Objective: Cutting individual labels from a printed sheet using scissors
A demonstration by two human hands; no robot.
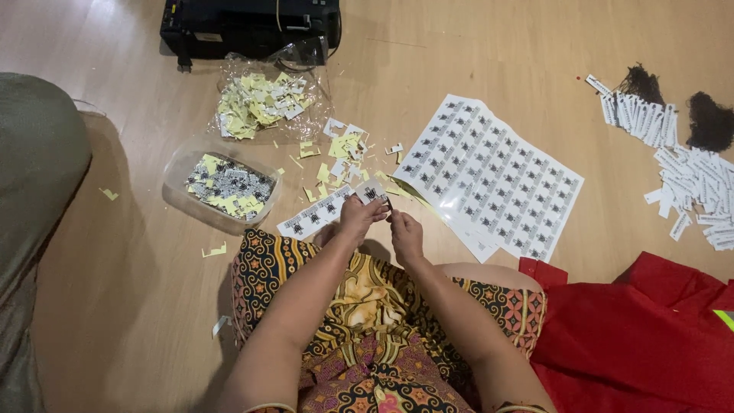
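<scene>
My left hand (pixel 359 216) pinches a small white printed label (pixel 371 191) at its upper edge. My right hand (pixel 405 233) is closed right beside it, fingertips meeting the same label at its lower right corner. Both hands hover over my lap, which is covered by a patterned cloth (pixel 367 306). A strip of the same printed labels (pixel 315 213) lies on the floor just left of my left hand. A large sheet of labels (pixel 489 176) lies to the right.
A clear plastic tub (pixel 191 203) holds cut labels and yellow backing scraps. A clear bag (pixel 264 103) of scraps lies before a black printer (pixel 248 27). White paper tags (pixel 688 176) and dark string bundles sit far right. Red cloth (pixel 642 336) lies at right.
</scene>
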